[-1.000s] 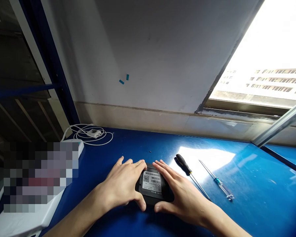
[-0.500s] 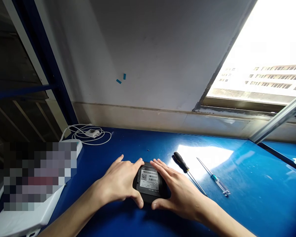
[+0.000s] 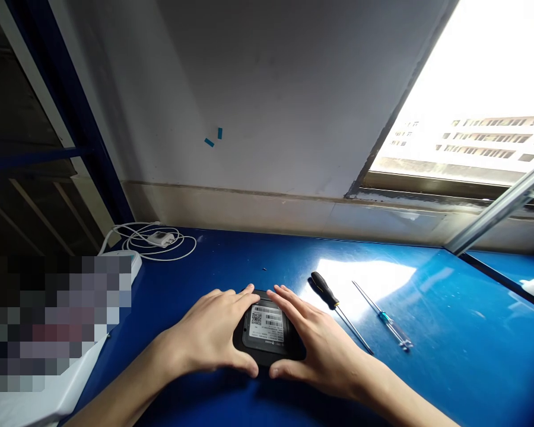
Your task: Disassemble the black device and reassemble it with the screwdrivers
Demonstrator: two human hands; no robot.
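A flat black device (image 3: 262,354) with rounded corners lies on the blue table, its label (image 3: 267,323) facing up with barcodes and a QR code. My left hand (image 3: 211,332) grips its left side, thumb at the near edge and fingers along the far edge. On the opposite side my right hand (image 3: 320,338) holds it the same way, fingers reaching over the far right corner. Both palms partly cover the device's sides. Right of my right hand lie a black-handled screwdriver (image 3: 324,289) and a clear-handled screwdriver (image 3: 396,332).
A tiny dark piece (image 3: 264,269), perhaps a screw, lies beyond the device. White cable with a plug adapter (image 3: 161,239) is coiled at the back left. A white object (image 3: 86,367), partly pixelated, stands at left. A metal bar (image 3: 493,210) rises at right.
My left fingers, spread before, have closed in along the device's far left edge. The right hand keeps its hold. The whole view has shifted slightly; the screwdrivers stay put.
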